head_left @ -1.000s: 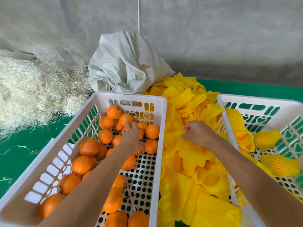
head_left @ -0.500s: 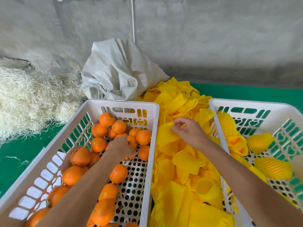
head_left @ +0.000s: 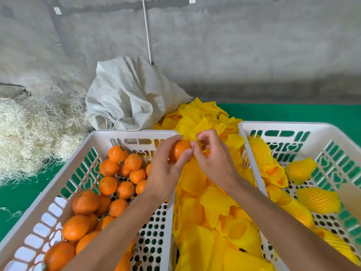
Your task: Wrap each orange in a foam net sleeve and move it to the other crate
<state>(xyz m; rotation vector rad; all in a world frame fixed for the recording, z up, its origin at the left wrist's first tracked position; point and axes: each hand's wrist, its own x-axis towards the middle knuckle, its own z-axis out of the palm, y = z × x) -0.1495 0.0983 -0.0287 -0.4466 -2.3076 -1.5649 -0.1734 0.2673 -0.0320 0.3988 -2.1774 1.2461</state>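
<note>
Green tabletop, two crates. My left hand grips orange; right hand pinches sleeve. Next, I judge: open sleeve over fruit.

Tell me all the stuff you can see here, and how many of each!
bare oranges: about twenty, orange, in the left crate
left crate: one, white, near left
held orange: one, orange, gripped by the left hand above the left crate's right rim
foam net sleeves: a big pile, too many to count, yellow, between the crates
held sleeve: one, yellow, pinched at the orange
wrapped oranges: about eight, yellow-netted, in the right crate
right crate: one, white, near right
woven sack: one, off-white, behind the left crate
straw heap: one, pale, far left
floor covering: green
left hand: one
right hand: one
</note>
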